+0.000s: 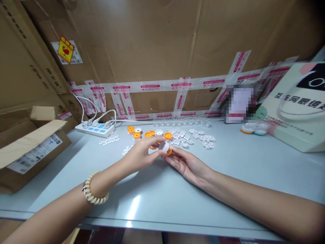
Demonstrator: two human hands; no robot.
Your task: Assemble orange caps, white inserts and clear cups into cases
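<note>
One translucent round piece [164, 146] is pinched between thumb and fingers of the left hand [142, 150], over the worktop [228, 162]. It touches an orange ring [169, 151] gripped by the right hand [189, 166]. Just beyond lie orange round parts [168, 136] and small patterned pieces [186, 137]; a power strip [95, 129] stands farther left.

Brown cardboard sheeting [152, 40] rises behind the back edge of a pale blue-grey desk [254, 159], its lower part crossed by white tape [157, 86] printed in red. More cardboard [27, 67] stands beyond the back-left corner. A bright streak of reflected light [134, 206] gleams at the front edge.
</note>
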